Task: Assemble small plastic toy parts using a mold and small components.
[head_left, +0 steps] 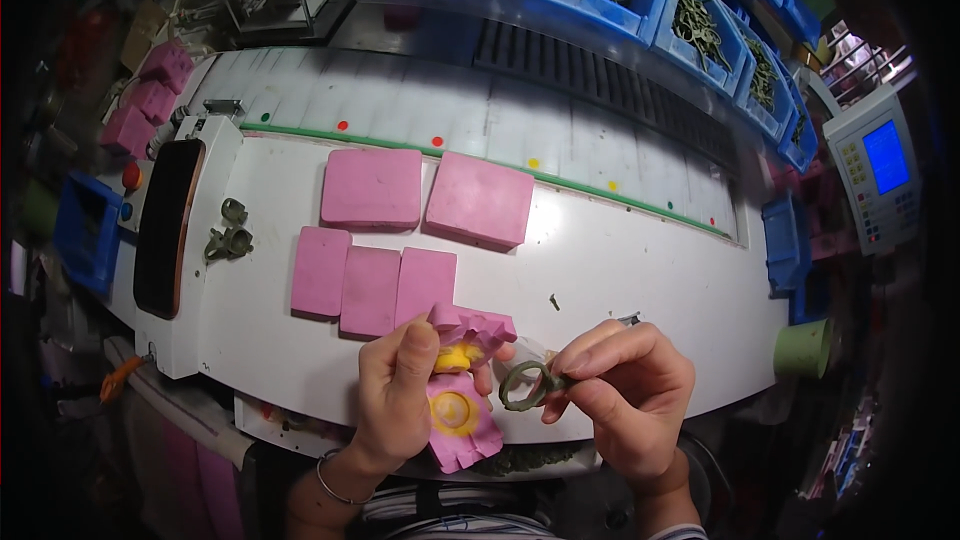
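Near the front edge of the white table, my left hand [393, 395] is closed on an opened pink rubber mould [468, 452]. The mould's two parts are folded apart, with yellow around the round cavity in the lower part and a yellow plug shape in the upper one. My right hand [640, 405] pinches a dark green, wax-like ring [510, 402] between thumb and fingers, just right of the mould and apart from it. Behind my hands lie several closed pink mould blocks [372, 188], in two rows.
Several blue bins [590, 15] of green rings line the back. A white machine with a black pad [168, 230] stands left, with loose green pieces [230, 243] beside it. A green scrap [554, 302] lies mid-table. A control panel [885, 165] and a green cup [803, 348] are right.
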`<action>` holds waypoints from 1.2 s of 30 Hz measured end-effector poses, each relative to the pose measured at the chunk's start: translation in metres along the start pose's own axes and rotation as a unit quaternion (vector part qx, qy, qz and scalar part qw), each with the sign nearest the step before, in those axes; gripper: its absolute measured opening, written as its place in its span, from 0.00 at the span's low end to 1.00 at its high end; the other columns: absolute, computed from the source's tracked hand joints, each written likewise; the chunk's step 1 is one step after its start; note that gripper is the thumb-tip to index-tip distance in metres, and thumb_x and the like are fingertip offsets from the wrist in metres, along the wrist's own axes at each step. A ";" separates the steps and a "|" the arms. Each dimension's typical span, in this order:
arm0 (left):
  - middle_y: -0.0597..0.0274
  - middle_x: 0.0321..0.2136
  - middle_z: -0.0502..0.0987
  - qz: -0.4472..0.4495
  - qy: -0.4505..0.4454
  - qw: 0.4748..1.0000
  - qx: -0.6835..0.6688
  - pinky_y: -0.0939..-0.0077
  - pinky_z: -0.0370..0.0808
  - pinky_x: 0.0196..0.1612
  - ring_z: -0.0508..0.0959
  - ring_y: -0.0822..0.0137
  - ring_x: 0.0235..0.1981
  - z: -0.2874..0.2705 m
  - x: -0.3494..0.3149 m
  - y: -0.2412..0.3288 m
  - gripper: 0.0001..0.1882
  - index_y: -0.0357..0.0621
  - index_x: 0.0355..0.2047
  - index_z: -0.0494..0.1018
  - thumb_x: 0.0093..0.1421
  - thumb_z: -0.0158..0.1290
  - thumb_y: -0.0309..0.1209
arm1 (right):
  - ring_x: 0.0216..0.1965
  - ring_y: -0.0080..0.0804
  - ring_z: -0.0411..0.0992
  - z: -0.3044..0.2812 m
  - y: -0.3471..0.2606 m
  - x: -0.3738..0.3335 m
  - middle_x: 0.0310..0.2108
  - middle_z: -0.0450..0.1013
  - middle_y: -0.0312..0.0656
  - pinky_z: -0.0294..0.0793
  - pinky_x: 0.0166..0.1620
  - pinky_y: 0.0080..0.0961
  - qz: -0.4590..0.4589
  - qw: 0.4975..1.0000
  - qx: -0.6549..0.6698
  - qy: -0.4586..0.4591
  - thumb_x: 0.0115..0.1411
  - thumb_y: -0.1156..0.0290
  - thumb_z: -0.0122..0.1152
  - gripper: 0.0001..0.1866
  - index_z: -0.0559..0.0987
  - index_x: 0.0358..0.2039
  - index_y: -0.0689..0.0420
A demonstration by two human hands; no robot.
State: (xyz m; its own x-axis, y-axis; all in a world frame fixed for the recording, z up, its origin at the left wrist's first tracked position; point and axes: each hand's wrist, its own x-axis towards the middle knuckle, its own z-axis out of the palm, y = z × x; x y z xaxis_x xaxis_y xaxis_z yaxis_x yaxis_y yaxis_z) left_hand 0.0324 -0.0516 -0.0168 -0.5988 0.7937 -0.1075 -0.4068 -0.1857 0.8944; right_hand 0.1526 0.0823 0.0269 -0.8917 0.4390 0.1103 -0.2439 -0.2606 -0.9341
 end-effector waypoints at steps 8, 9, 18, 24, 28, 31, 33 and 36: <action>0.48 0.30 0.78 -0.015 0.029 0.999 0.019 0.75 0.75 0.31 0.76 0.68 0.25 -0.011 0.003 -0.011 0.30 0.25 0.38 0.70 0.69 0.30 0.44 | 0.37 0.29 0.74 -0.011 -0.023 0.020 0.37 0.73 0.46 0.76 0.37 0.20 0.042 0.990 -0.133 0.005 0.57 0.85 0.53 0.08 0.74 0.38 0.68; 0.47 0.29 0.78 -0.008 0.045 0.999 0.008 0.74 0.76 0.31 0.76 0.67 0.25 -0.016 0.000 -0.013 0.30 0.25 0.38 0.70 0.69 0.30 0.45 | 0.36 0.27 0.74 -0.017 -0.030 0.035 0.36 0.73 0.44 0.76 0.36 0.19 0.037 0.978 -0.205 -0.008 0.56 0.84 0.55 0.07 0.75 0.37 0.67; 0.54 0.23 0.78 0.021 0.077 0.981 0.179 0.80 0.73 0.23 0.76 0.69 0.19 -0.043 -0.009 -0.076 0.29 0.29 0.33 0.74 0.67 0.35 0.47 | 0.19 0.22 0.71 -0.113 -0.132 0.241 0.20 0.74 0.41 0.72 0.23 0.19 -0.153 0.886 -0.410 0.154 0.51 0.81 0.56 0.05 0.76 0.29 0.68; 0.56 0.21 0.77 0.021 0.089 0.976 0.196 0.78 0.72 0.24 0.76 0.68 0.19 -0.051 -0.016 -0.087 0.31 0.29 0.33 0.75 0.67 0.35 0.49 | 0.31 0.30 0.76 -0.181 -0.134 0.354 0.34 0.77 0.46 0.77 0.31 0.24 -0.234 0.744 -0.554 0.291 0.50 0.79 0.56 0.21 0.75 0.47 0.64; 0.57 0.22 0.77 0.000 0.128 0.979 0.161 0.77 0.73 0.26 0.76 0.68 0.21 -0.048 -0.018 -0.082 0.30 0.31 0.32 0.75 0.67 0.34 0.48 | 0.33 0.31 0.77 -0.120 -0.099 0.280 0.32 0.77 0.46 0.74 0.38 0.24 -0.380 0.694 -0.576 0.203 0.55 0.78 0.52 0.09 0.78 0.35 0.65; 0.57 0.22 0.77 -0.029 0.171 0.979 0.111 0.77 0.73 0.27 0.76 0.68 0.22 -0.034 -0.011 -0.062 0.29 0.33 0.31 0.74 0.68 0.32 0.46 | 0.34 0.40 0.76 -0.081 -0.058 0.161 0.34 0.76 0.44 0.75 0.36 0.30 -0.331 0.742 -0.576 -0.091 0.57 0.76 0.54 0.09 0.77 0.39 0.58; 0.59 0.24 0.77 -0.025 0.158 0.987 0.014 0.78 0.74 0.29 0.76 0.69 0.23 -0.012 -0.009 -0.015 0.20 0.34 0.30 0.75 0.67 0.41 0.38 | 0.48 0.47 0.69 -0.063 -0.030 0.070 0.48 0.68 0.53 0.70 0.49 0.36 -0.078 0.760 -0.602 -0.232 0.55 0.71 0.57 0.24 0.67 0.53 0.58; 0.56 0.24 0.74 -0.031 0.088 0.995 0.023 0.73 0.76 0.28 0.75 0.68 0.23 0.000 0.014 -0.005 0.22 0.34 0.34 0.69 0.68 0.34 0.42 | 0.56 0.53 0.61 -0.076 0.012 -0.010 0.58 0.56 0.59 0.63 0.56 0.39 -0.044 0.673 -0.667 -0.317 0.52 0.69 0.59 0.39 0.54 0.62 0.62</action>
State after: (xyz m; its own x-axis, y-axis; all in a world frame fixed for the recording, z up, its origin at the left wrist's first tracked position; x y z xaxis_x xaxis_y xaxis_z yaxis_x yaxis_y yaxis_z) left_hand 0.0264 -0.0392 -0.0228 -0.6863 0.6888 -0.2336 -0.4167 -0.1092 0.9025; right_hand 0.1876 0.1401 -0.0108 -0.9826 -0.1634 -0.0882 -0.1242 0.9315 -0.3420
